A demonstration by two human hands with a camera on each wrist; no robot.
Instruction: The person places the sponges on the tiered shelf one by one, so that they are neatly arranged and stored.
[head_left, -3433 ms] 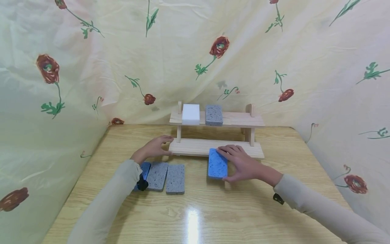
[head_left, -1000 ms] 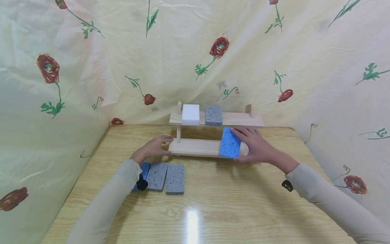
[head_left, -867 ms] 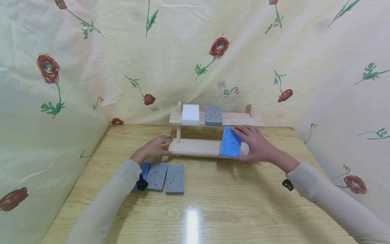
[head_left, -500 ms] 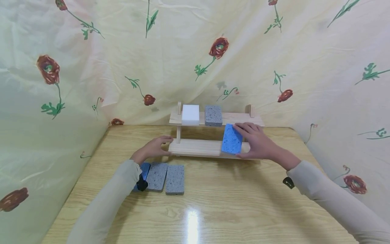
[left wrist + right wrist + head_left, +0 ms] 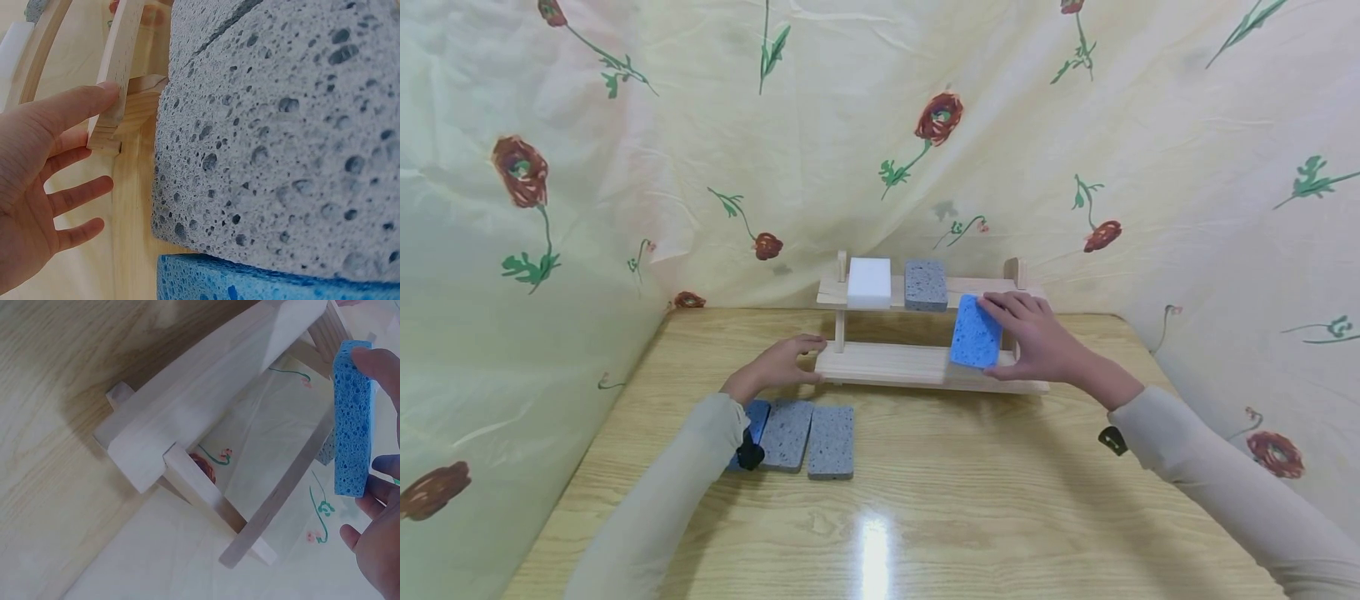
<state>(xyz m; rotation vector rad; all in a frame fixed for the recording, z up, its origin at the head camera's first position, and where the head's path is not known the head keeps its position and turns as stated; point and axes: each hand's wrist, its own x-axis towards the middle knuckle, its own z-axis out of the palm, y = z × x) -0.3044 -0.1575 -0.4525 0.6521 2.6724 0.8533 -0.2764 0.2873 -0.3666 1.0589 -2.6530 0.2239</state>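
Observation:
My right hand [image 5: 1033, 337] holds a blue sponge [image 5: 976, 332] by its edges, thumb at one end and fingers at the other. The sponge is tilted in front of the right half of a two-tier wooden shelf [image 5: 880, 360], its top overlapping the upper board's front edge in the head view. In the right wrist view the sponge [image 5: 352, 419] appears edge-on, clear of the boards. At the lower board's left end, my left hand [image 5: 778, 362] grips the board between thumb and forefinger; its other fingers are spread in the left wrist view.
On the upper board sit a white sponge [image 5: 869, 283] and a grey sponge [image 5: 926, 285]. Left of centre on the table [image 5: 970, 517] lie two grey sponges [image 5: 831, 442] and a blue sponge [image 5: 757, 421], partly under the left wrist. A flowered cloth [image 5: 850, 167] hangs behind.
The right hand has carried the blue sponge from in front of the lower board, up and to the right, toward the upper board. The left hand stays at the shelf's end.

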